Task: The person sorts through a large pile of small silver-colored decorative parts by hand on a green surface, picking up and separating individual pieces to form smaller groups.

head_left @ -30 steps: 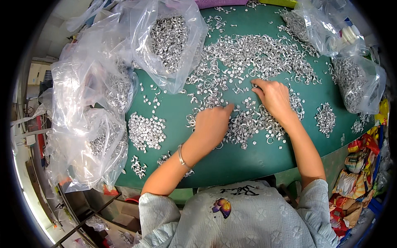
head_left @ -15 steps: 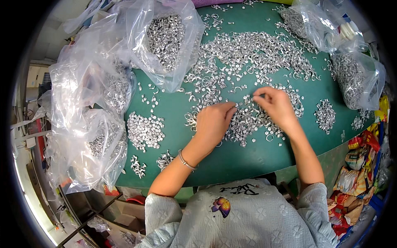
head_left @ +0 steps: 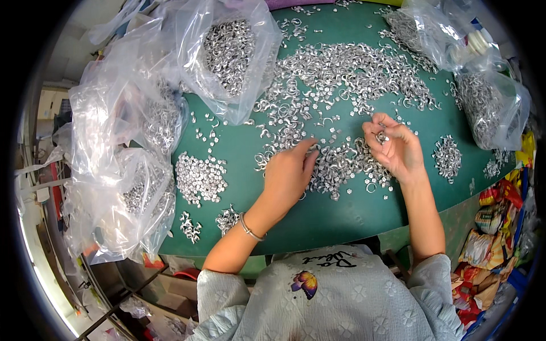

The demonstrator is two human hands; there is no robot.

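Observation:
My left hand [head_left: 286,175], with a bracelet [head_left: 250,228] on its wrist, is at the left edge of the near pile of small silver metal pieces [head_left: 334,170]. Its thumb and forefinger come together at the tips; whatever is between them is too small to make out. Right of that pile, my right hand [head_left: 401,149] is raised, palm turned partly up and fingers curled. Small silver metal pieces [head_left: 381,137] show in its fingers. Beyond both hands, a wide heap of curved and ring-shaped silver pieces [head_left: 352,68] spreads over the green tabletop [head_left: 341,221].
Clear plastic bags of silver pieces stand at the far left [head_left: 227,57], along the left side [head_left: 125,187] and at the right [head_left: 483,108]. Smaller sorted heaps lie at left [head_left: 200,177] and right [head_left: 447,159]. Colourful packages [head_left: 483,247] sit beyond the table's right edge.
My right hand has lifted away from the pile, moved right and turned palm up, with silver pieces showing in it. My left hand has shifted slightly left.

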